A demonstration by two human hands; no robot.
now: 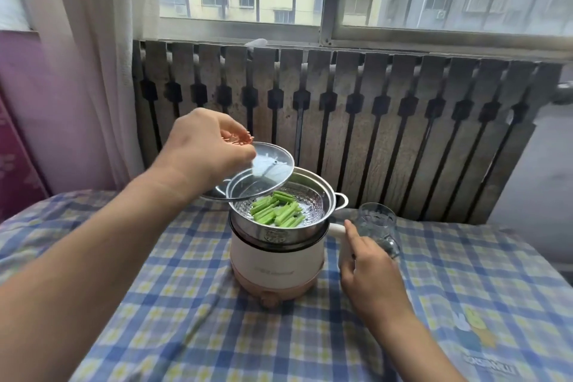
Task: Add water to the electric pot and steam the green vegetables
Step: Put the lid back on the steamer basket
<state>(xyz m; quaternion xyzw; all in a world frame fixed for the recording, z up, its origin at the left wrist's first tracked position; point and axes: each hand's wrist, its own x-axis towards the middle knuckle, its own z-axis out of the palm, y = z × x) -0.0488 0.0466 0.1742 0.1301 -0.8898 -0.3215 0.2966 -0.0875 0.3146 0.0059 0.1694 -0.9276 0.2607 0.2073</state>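
A white and pink electric pot (276, 260) stands on the checked cloth at the middle. On top of it sits a steel steamer basket (325, 195) holding several green vegetable sticks (276, 211). My left hand (204, 152) grips the glass lid (266, 170) by its pink knob and holds it tilted over the basket's left rim. My right hand (369, 270) is wrapped around the pot's white side handle (339, 231), thumb up. An empty clear glass (376, 222) stands just right of that handle.
The table is covered by a blue and yellow checked cloth (186, 304). Behind it runs a dark slatted radiator cover (372, 121) under a barred window. A pale curtain (86, 71) hangs at the left.
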